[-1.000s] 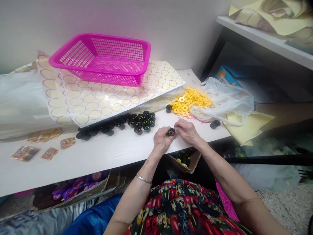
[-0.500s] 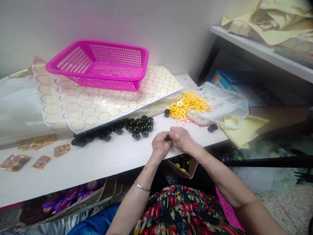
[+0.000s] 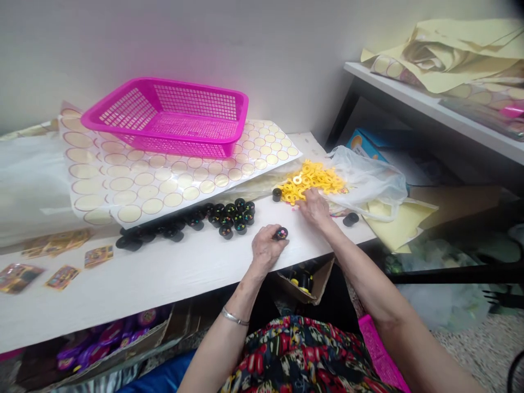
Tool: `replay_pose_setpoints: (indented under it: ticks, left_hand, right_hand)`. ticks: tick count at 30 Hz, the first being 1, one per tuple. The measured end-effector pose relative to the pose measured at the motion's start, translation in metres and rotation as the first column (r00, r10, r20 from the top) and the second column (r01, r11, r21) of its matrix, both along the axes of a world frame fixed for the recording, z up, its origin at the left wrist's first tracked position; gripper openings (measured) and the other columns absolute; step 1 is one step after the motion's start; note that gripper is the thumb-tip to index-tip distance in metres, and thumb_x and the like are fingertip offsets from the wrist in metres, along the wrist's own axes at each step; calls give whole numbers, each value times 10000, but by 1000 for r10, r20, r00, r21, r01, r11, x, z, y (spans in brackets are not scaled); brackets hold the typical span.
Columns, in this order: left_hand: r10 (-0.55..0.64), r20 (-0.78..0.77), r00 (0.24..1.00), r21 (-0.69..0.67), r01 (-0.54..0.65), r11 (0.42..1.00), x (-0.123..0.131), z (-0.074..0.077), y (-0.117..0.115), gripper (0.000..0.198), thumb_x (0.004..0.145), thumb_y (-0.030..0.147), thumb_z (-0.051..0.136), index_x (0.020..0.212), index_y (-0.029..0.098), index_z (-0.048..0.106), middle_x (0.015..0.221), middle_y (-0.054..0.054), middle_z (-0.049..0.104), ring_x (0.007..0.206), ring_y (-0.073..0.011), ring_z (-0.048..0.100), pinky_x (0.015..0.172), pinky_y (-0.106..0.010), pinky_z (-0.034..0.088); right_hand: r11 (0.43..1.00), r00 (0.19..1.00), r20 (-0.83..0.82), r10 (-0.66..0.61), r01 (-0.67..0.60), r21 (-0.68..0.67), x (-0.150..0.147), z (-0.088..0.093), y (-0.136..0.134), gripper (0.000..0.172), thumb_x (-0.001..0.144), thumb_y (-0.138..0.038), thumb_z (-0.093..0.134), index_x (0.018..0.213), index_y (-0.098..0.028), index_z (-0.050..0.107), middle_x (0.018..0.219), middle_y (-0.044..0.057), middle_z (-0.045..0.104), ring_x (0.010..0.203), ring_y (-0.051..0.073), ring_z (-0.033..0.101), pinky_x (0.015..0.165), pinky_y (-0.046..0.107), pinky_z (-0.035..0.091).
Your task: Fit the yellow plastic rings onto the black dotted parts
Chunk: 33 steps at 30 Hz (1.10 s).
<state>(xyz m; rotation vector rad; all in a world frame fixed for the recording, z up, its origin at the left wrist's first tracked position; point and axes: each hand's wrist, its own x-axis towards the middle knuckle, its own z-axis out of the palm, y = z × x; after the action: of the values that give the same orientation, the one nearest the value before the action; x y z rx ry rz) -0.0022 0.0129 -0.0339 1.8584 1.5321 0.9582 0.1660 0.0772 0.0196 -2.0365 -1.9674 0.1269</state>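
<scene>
My left hand (image 3: 267, 246) is closed round a small black cup (image 3: 281, 233) near the table's front edge; bright coloured bits show in its top. My right hand (image 3: 314, 208) reaches to the front of a heap of yellow ring-shaped pieces (image 3: 315, 177), its fingertips down among them and small pink bits. Whether those fingers grip anything is hidden. One black cup (image 3: 277, 195) stands at the heap's left side, and another black piece (image 3: 351, 219) lies to the right. Left of my hands, several black cups with coloured bits (image 3: 233, 214) stand grouped together.
A pink basket (image 3: 164, 143) rests on sheets of round stickers (image 3: 196, 183) at the back. Small printed cards (image 3: 61, 277) lie at the left. A clear plastic bag (image 3: 368, 177) is at the right, below a shelf (image 3: 434, 112). An open carton (image 3: 315, 292) sits under the table edge.
My right hand has left my left hand and moved up to the yellow heap. My left hand still holds the black cup, whose top now shows. The view has shifted slightly.
</scene>
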Motion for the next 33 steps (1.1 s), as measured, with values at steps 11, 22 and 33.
replay_pose_setpoints:
  ticks: [11,22,33]
  left_hand:
    - [5,18,1000,-6,-5,1000,0,1,0,282,594,208,698,870,218,646,800,11,622,747,-143,543,699,-264,417]
    - [-9,218,976,-2,9,1000,-3,-11,3,458,571,73,580,1016,174,622,907,-38,636,771,-145,558,729,-273,472]
    - [132,557,820,-129,-72,989,-5,-2,1,214,747,189,500,882,140,658,893,-50,656,853,-146,588,820,-266,465]
  right_hand:
    - [997,994,107,-25,33,-71,-5,-13,19,237,840,-246,416,1018,-153,542,1030,136,593,907,237,569,688,304,407]
    - [992,970,-212,119,-108,63,-4,0,-8,236,811,-337,482,935,-173,598,906,54,588,806,174,529,711,270,385]
    - [892,898,-58,436,-440,-103,-33,14,-66,193,823,-303,508,934,-190,618,911,51,575,844,170,506,727,271,352]
